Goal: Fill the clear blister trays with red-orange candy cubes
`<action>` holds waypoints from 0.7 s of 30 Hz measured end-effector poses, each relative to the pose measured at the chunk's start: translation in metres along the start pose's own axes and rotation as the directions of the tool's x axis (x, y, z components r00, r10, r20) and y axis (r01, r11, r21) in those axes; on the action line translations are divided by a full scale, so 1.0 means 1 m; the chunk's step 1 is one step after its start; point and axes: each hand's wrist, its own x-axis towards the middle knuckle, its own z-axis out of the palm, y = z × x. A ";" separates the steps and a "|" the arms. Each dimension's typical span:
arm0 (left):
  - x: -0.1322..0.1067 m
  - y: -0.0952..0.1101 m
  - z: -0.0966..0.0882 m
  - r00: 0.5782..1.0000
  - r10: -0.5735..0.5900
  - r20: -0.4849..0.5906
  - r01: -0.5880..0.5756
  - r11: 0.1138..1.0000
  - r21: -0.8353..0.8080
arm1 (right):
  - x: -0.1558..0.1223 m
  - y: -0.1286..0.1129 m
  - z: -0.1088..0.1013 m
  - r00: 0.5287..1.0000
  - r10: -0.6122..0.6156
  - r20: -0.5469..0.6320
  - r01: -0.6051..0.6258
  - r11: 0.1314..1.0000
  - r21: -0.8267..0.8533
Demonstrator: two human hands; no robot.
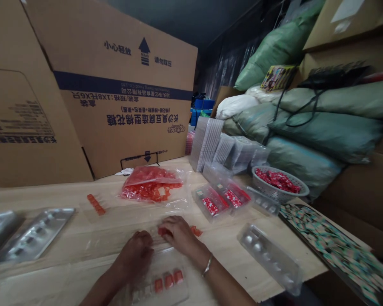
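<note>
My left hand [135, 255] rests palm down on a clear plastic tray [161, 285] on the wooden table [230, 246]; the tray holds three small orange-red pieces [168, 280] in its near pockets. My right hand [178, 233], with a bracelet on the wrist, is just beyond it, fingers curled over a small orange-red piece [162, 231]. Another loose orange-red piece [196, 231] lies to the right of that hand. A clear bag of orange-red pieces [150, 183] lies farther back, and a short row of them [95, 204] sits to the left.
Large cardboard boxes [115, 93] stand behind the table. Clear trays holding red packets [221, 197], a stack of clear trays [207, 142], a grey basket of red packets [279, 182] and stuffed sacks [322, 127] fill the right. Other clear trays lie at left [35, 233] and right [270, 257].
</note>
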 end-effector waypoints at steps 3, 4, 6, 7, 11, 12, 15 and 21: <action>-0.007 -0.006 0.001 0.999 0.006 -0.043 -0.006 1.000 0.008 | -0.028 0.010 -0.023 0.986 0.097 -0.132 -0.100 0.995 -0.015; -0.009 -0.006 0.001 0.997 0.003 -0.079 -0.004 1.000 -0.003 | -0.038 0.016 -0.030 0.973 0.147 -0.180 -0.152 0.988 -0.014; -0.012 -0.003 0.004 0.989 0.001 -0.148 -0.011 0.998 -0.066 | -0.055 0.030 -0.041 0.940 0.238 -0.246 -0.244 0.970 0.006; -0.012 0.001 0.007 0.985 0.004 -0.173 -0.024 0.993 -0.115 | -0.062 0.035 -0.044 0.926 0.272 -0.261 -0.275 0.961 0.025; -0.015 0.030 0.030 0.997 -0.034 -0.075 0.005 0.932 -0.361 | -0.078 0.031 -0.041 0.905 0.349 -0.242 -0.322 0.935 0.147; -0.016 0.039 0.036 0.997 -0.069 -0.025 0.051 0.890 -0.454 | -0.080 0.024 -0.038 0.910 0.356 -0.212 -0.312 0.926 0.215; -0.020 0.059 0.053 0.988 -0.122 0.097 0.151 0.610 -0.778 | -0.081 -0.003 -0.027 0.935 0.343 -0.088 -0.250 0.815 0.523; -0.027 0.063 0.053 0.967 -0.183 0.175 0.218 0.246 -0.944 | -0.077 -0.026 -0.007 0.952 0.306 -0.007 -0.198 0.631 0.750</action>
